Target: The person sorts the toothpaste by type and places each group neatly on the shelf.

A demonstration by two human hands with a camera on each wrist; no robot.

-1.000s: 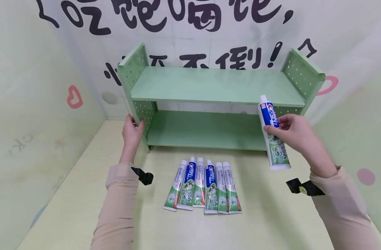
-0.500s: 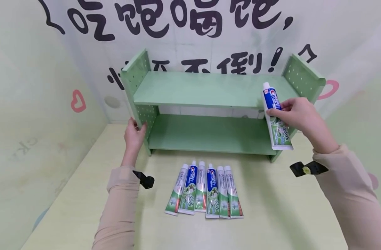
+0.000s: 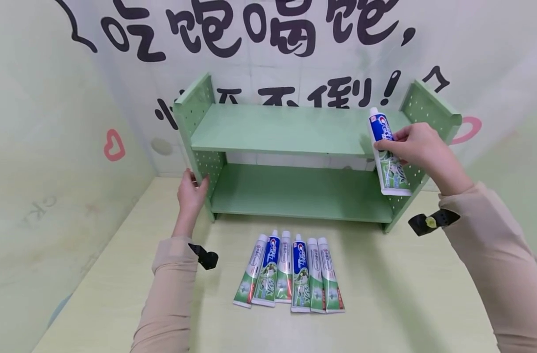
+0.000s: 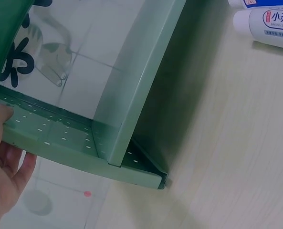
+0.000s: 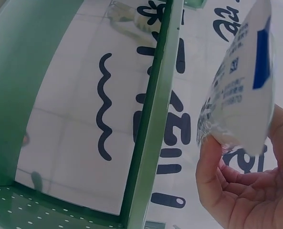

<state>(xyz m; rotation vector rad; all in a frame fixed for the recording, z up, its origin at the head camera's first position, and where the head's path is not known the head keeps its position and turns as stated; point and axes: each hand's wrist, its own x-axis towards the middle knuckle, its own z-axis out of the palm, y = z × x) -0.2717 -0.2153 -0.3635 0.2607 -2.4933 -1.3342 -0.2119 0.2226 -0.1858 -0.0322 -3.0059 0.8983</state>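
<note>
A two-tier green shelf (image 3: 268, 127) stands at the back of the table. My left hand (image 3: 191, 196) grips its left side panel, thumb inside and fingers outside; the left wrist view shows the thumb over the perforated panel (image 4: 60, 131). My right hand (image 3: 427, 152) pinches a blue, white and green toothpaste tube (image 3: 388, 162), cap up, in front of the upper tier's right end. In the right wrist view the tube (image 5: 246, 86) is apart from the shelf edge (image 5: 155, 119). Several tubes (image 3: 300, 279) lie side by side on the table before the shelf.
Behind the shelf is a wall (image 3: 286, 68) with large dark lettering, and side walls stand left and right. The pale table (image 3: 268, 333) extends under and in front of the shelf. A black strap (image 3: 433, 222) hangs at my right cuff.
My right hand has raised the held tube from in front of the lower tier to the upper tier's height. My left hand keeps its grip; the head view has shifted slightly.
</note>
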